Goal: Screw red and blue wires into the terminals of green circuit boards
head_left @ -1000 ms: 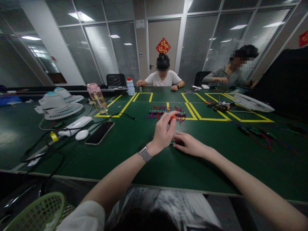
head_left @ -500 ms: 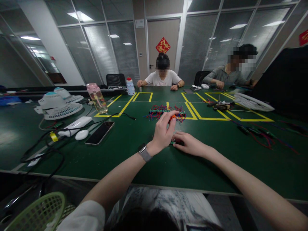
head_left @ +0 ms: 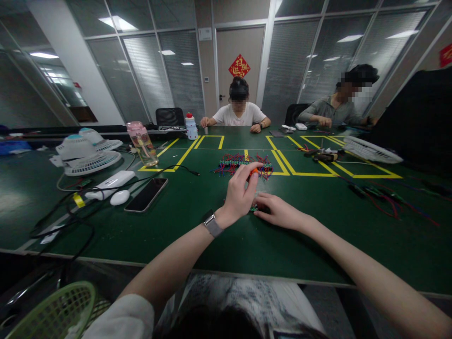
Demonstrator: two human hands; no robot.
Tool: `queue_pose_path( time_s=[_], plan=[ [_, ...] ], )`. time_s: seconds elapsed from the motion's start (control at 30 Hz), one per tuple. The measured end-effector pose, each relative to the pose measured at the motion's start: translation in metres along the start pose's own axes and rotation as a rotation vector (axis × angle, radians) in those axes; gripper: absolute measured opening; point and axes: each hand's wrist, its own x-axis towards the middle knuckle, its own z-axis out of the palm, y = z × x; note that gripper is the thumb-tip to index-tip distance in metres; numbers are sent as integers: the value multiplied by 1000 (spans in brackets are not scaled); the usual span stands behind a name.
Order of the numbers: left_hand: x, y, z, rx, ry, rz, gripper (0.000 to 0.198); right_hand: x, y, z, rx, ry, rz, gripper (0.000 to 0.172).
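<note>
Left hand (head_left: 240, 193), frame centre: fingertips pinched closed on a small orange tool (head_left: 254, 173), held upright. Right hand (head_left: 278, 212) just beside it, lower right: fingers curled down, pinning a small green part (head_left: 253, 208) to the green table (head_left: 197, 230); part mostly hidden. Pile of red and blue wired pieces (head_left: 231, 165) just above the hands. Phone (head_left: 146, 194) lies centre left.

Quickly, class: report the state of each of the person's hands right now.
Left hand: closed, fingers pinching a small orange object.
Right hand: fingers pressed on a small green wired part; grip cannot be told.
</note>
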Motion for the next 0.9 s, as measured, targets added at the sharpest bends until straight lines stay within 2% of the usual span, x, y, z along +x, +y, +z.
queue_pose_path(
  time_s=[0.9],
  plan=[
    [1, 2, -1, 5, -4, 14, 25, 0, -1, -1, 4, 2, 0, 17]
  ],
)
